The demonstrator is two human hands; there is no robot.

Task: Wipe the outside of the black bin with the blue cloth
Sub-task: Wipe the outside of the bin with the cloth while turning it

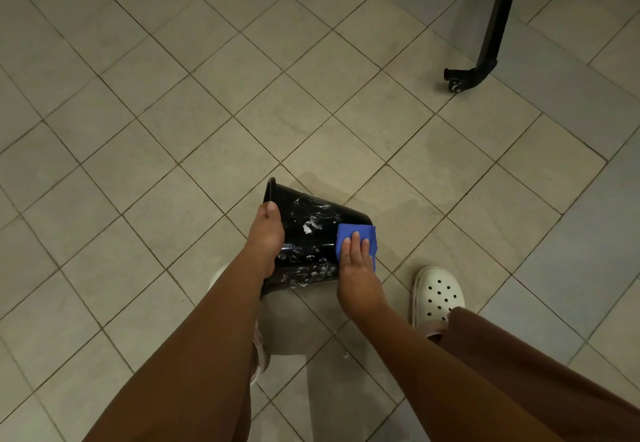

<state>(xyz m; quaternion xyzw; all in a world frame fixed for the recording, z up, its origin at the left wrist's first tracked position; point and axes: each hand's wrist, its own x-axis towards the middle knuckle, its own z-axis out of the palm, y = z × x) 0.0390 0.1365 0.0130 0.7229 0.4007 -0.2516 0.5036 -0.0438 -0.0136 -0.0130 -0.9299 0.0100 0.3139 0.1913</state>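
Left hand [265, 234] grips black bin [311, 234]; right hand [356, 268] presses blue cloth [346, 230], fingers [355, 242] straight

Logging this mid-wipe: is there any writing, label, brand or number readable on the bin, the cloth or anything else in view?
No readable text anywhere in the head view.
black bin: no label; the white marks are smears, not letters.
blue cloth: plain, no tag showing.
white clog: only holes, no brand visible.
black caster: pale marks, too small to read.
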